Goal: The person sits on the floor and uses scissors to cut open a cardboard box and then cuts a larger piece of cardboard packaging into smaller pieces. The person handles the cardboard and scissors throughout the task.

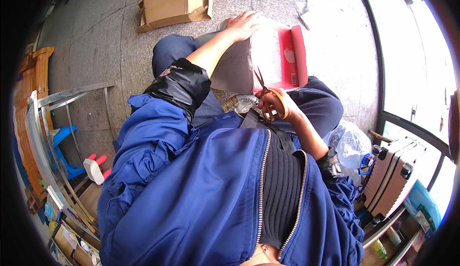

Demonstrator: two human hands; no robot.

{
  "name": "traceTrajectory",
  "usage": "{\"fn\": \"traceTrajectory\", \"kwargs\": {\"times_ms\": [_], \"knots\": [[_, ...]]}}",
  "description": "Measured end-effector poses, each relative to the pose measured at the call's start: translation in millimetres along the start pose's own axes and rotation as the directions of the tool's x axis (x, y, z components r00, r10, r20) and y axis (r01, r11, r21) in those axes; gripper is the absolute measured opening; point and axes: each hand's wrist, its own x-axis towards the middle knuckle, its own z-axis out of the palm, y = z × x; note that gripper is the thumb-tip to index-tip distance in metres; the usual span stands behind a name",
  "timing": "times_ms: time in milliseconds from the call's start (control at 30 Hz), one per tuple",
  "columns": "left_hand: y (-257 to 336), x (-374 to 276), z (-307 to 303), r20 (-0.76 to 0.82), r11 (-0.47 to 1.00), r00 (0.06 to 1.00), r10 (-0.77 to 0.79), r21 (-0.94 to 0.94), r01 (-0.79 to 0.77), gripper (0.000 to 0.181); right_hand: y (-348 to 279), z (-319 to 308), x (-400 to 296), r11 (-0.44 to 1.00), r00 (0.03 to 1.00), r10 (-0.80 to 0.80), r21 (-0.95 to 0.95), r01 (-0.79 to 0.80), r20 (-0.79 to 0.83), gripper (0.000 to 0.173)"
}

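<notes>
Across my lap lies a cardboard box [233, 66], grey on one side and red and white on another, with a red flap [299, 55] standing out at its right end. My left hand [245, 25] rests on the box's far edge, fingers spread over its surface. Near the box's close edge, my right hand [275, 104] grips a pair of scissors [263, 81] by the tan handles. The blades are a little apart and point away from me, over or against the red and white side; whether they touch it I cannot tell.
A brown cardboard box [169, 1] lies on the speckled floor ahead. White pieces [305, 12] lie farther right. A metal frame [75, 93] and a blue plastic stool [64, 151] are at left. Clear plastic bags [348, 143] and a pink suitcase [391, 176] stand at right.
</notes>
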Motion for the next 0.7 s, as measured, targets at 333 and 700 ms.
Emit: {"fn": "traceTrajectory", "kwargs": {"times_ms": [333,700], "knots": [[2,1,-3,-0.052,0.975,0.998,-0.027,-0.223,0.015,0.048,0,1,29,0.935,0.989,0.143,0.331,-0.123,-0.036,0.030],[-2,4,-3,-0.013,0.957,0.993,-0.119,-0.268,0.111,0.041,6,-2,53,0.928,0.987,0.104,0.368,-0.052,-0.123,0.022]]}}
